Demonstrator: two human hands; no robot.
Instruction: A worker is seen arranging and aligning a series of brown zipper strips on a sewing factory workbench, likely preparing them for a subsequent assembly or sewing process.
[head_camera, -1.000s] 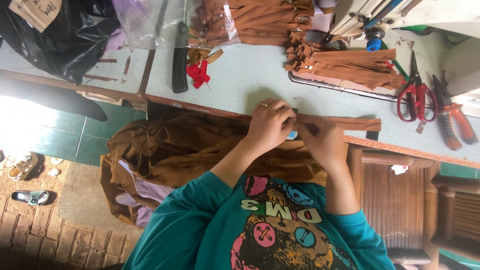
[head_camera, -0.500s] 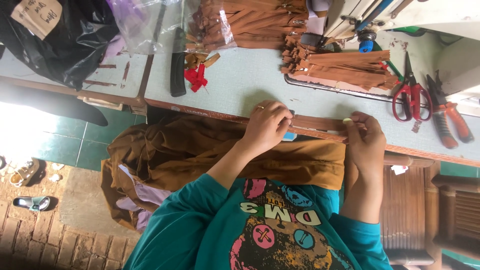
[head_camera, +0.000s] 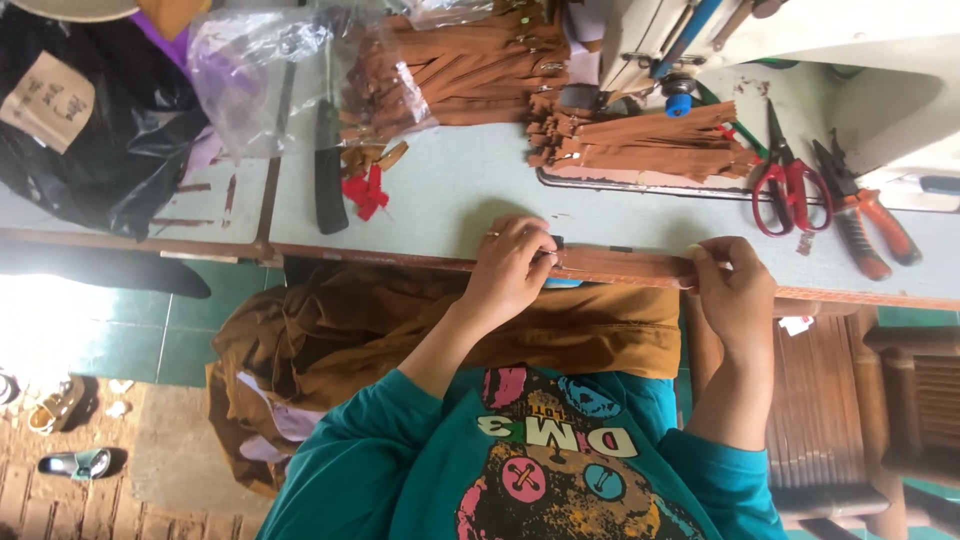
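Head view: clear bag (head_camera: 265, 75) beside black bag (head_camera: 90, 140).

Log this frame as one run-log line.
left hand: pinching brown zipper strip | right hand: holding strip end | strip: taut along pale blue table edge | nearby: red-handled scissors

The sewing machine (head_camera: 780, 40) is cut off by the top edge.

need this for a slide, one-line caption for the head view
Left hand and right hand stretch a brown zipper along the table edge, red scissors nearby.
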